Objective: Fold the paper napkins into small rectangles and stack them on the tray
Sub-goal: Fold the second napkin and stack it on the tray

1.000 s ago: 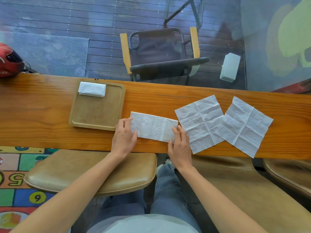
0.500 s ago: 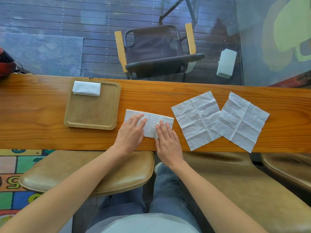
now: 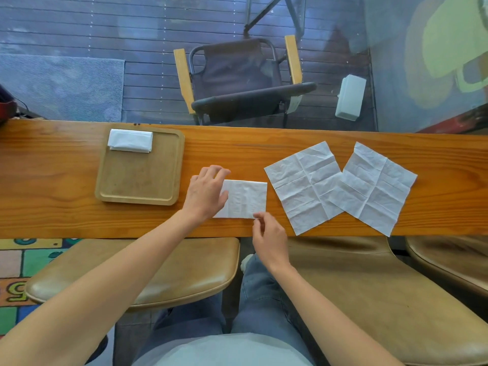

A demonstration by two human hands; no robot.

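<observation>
A white napkin folded to a small rectangle (image 3: 247, 198) lies on the wooden counter (image 3: 52, 186), near its front edge. My left hand (image 3: 206, 192) rests flat on the napkin's left part, fingers spread. My right hand (image 3: 269, 237) pinches the napkin's near right corner between thumb and fingers. A wooden tray (image 3: 142, 180) sits to the left, with a small stack of folded napkins (image 3: 130, 140) in its far left corner. Two unfolded creased napkins lie to the right, one (image 3: 306, 186) partly overlapped by the other (image 3: 377, 187).
Tan padded stools (image 3: 158, 273) stand under the counter's front edge. Beyond the counter's far edge is glass, with a chair (image 3: 237, 80) and a white box (image 3: 350, 97) on decking outside. A red object (image 3: 5, 107) sits at the counter's far left.
The long folded strip has been folded over into a shorter rectangle. My left hand moved up and left onto its left side; my right hand drew back to the near right corner.
</observation>
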